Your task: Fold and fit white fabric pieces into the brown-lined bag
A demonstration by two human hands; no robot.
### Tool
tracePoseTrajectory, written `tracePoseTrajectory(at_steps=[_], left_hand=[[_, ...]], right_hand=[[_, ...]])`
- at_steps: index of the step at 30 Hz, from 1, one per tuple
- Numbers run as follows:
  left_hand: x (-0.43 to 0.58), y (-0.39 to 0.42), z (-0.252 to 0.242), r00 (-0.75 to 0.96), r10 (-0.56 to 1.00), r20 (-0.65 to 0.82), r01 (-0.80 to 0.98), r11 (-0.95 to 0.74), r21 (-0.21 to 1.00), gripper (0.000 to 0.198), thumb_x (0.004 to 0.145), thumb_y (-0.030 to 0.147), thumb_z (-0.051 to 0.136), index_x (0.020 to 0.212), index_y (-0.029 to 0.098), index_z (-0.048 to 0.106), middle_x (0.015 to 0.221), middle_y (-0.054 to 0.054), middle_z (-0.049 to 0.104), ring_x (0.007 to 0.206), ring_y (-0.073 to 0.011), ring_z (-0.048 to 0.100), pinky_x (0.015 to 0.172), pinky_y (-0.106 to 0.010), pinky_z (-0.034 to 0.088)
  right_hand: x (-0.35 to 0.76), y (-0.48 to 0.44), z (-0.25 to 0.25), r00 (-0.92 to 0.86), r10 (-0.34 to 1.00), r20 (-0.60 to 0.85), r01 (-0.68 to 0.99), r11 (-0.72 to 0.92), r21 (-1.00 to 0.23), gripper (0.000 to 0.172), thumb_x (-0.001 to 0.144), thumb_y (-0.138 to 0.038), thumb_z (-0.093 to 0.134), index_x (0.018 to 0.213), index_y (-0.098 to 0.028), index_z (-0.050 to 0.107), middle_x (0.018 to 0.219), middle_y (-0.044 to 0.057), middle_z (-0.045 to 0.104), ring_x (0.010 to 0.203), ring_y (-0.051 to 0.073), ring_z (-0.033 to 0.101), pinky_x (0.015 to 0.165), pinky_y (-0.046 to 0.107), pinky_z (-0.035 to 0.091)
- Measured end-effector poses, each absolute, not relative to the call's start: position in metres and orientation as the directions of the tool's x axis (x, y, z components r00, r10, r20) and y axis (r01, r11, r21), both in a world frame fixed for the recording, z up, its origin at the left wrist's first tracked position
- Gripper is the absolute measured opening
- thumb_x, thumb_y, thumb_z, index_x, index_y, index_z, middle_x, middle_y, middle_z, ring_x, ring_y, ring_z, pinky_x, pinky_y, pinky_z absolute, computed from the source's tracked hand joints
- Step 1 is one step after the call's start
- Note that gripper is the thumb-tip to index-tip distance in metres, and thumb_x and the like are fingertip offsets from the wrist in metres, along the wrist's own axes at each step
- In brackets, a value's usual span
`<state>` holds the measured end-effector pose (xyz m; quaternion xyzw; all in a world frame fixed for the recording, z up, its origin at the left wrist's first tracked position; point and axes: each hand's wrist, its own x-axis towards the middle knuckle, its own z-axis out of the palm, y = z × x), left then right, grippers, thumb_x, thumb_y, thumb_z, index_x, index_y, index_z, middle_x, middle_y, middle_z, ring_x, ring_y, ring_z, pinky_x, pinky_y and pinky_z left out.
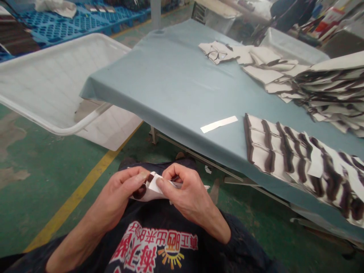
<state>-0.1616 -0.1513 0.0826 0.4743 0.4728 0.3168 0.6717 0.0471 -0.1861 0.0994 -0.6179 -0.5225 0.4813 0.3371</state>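
Observation:
My left hand and my right hand meet over my lap, both pinched on a small white and dark brown piece of card or fabric. The fingers of both hands are closed round its edges. A row of similar white pieces with dark brown bands lies overlapped on the blue-grey table to my right. A loose white strip lies on the table near its front edge.
A large heap of the same white and brown pieces covers the far right of the table. A big white plastic tub stands to the left on the green floor. A yellow floor line runs beneath. Blue pallets lie beyond.

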Motion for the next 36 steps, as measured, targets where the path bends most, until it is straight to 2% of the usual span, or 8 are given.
tracePoseTrajectory(at_steps=[5, 10, 15, 19, 23, 27, 32, 36], left_hand=[[-0.161, -0.164, 0.081, 0.351, 0.877, -0.328, 0.004, 0.349, 0.937, 0.027, 0.085, 0.043, 0.097, 0.099, 0.022, 0.090, 0.088, -0.005, 0.086, 0.079, -0.0209, 0.078, 0.073, -0.024, 0.061], [-0.154, -0.177, 0.075, 0.182, 0.945, -0.271, 0.119, 0.253, 0.960, 0.027, 0.089, 0.047, 0.086, 0.090, 0.020, 0.085, 0.075, -0.003, 0.079, 0.068, -0.0192, 0.071, 0.064, -0.024, 0.056], [-0.146, -0.178, 0.089, 0.152, 0.958, -0.244, 0.273, 0.196, 0.942, 0.027, 0.085, 0.049, 0.076, 0.081, 0.022, 0.079, 0.068, -0.001, 0.076, 0.062, -0.0208, 0.072, 0.060, -0.026, 0.055], [-0.133, -0.184, 0.093, 0.062, 0.993, -0.100, 0.353, 0.072, 0.933, 0.021, 0.085, 0.041, 0.068, 0.081, 0.024, 0.079, 0.069, 0.000, 0.081, 0.059, -0.0198, 0.074, 0.059, -0.026, 0.056], [-0.127, -0.195, 0.085, 0.082, 0.995, 0.057, 0.438, -0.087, 0.895, 0.015, 0.088, 0.029, 0.066, 0.079, 0.026, 0.077, 0.065, 0.005, 0.073, 0.056, -0.0165, 0.067, 0.060, -0.026, 0.053], [-0.136, -0.184, 0.084, 0.215, 0.973, -0.090, 0.317, 0.017, 0.948, 0.014, 0.085, 0.030, 0.066, 0.076, 0.024, 0.076, 0.066, 0.003, 0.072, 0.058, -0.0172, 0.063, 0.059, -0.026, 0.049], [-0.156, -0.148, 0.087, 0.380, 0.894, -0.237, 0.185, 0.177, 0.967, 0.020, 0.078, 0.040, 0.076, 0.076, 0.020, 0.077, 0.064, -0.001, 0.071, 0.058, -0.0169, 0.059, 0.057, -0.025, 0.047], [-0.169, -0.127, 0.102, 0.428, 0.879, -0.211, 0.174, 0.149, 0.973, 0.024, 0.079, 0.043, 0.080, 0.077, 0.019, 0.080, 0.066, -0.003, 0.072, 0.057, -0.0168, 0.061, 0.055, -0.024, 0.048]], right_hand=[[0.045, -0.190, 0.095, 0.025, 0.981, -0.193, 0.327, -0.190, -0.925, 0.025, 0.094, -0.041, 0.078, 0.080, -0.025, 0.065, 0.079, -0.001, 0.071, 0.069, 0.017, 0.059, 0.067, 0.033, 0.040], [0.043, -0.193, 0.092, 0.008, 0.981, -0.191, 0.269, -0.186, -0.945, 0.029, 0.095, -0.047, 0.077, 0.082, -0.026, 0.063, 0.080, -0.001, 0.071, 0.072, 0.018, 0.061, 0.072, 0.034, 0.043], [0.038, -0.192, 0.083, -0.023, 0.974, -0.224, 0.227, -0.213, -0.950, 0.034, 0.099, -0.055, 0.072, 0.084, -0.026, 0.060, 0.079, -0.002, 0.069, 0.074, 0.019, 0.061, 0.075, 0.035, 0.043], [0.028, -0.192, 0.069, -0.051, 0.955, -0.292, 0.135, -0.283, -0.949, 0.036, 0.106, -0.056, 0.061, 0.086, -0.027, 0.056, 0.076, -0.004, 0.059, 0.071, 0.018, 0.054, 0.068, 0.033, 0.039], [0.020, -0.193, 0.059, -0.106, 0.947, -0.302, 0.052, -0.298, -0.953, 0.034, 0.111, -0.043, 0.052, 0.081, -0.028, 0.045, 0.076, -0.003, 0.049, 0.073, 0.018, 0.051, 0.067, 0.032, 0.041], [0.023, -0.193, 0.054, -0.139, 0.951, -0.275, 0.075, -0.267, -0.961, 0.039, 0.117, -0.040, 0.057, 0.082, -0.028, 0.046, 0.080, -0.001, 0.054, 0.078, 0.019, 0.055, 0.068, 0.031, 0.045], [0.037, -0.169, 0.049, -0.277, 0.924, -0.263, 0.074, -0.252, -0.965, 0.054, 0.121, -0.060, 0.059, 0.080, -0.027, 0.054, 0.073, -0.002, 0.057, 0.070, 0.017, 0.056, 0.063, 0.029, 0.050], [0.054, -0.148, 0.069, -0.222, 0.974, -0.053, 0.084, -0.035, -0.996, 0.047, 0.122, -0.058, 0.056, 0.092, -0.024, 0.067, 0.089, 0.003, 0.074, 0.085, 0.020, 0.070, 0.083, 0.033, 0.061]])
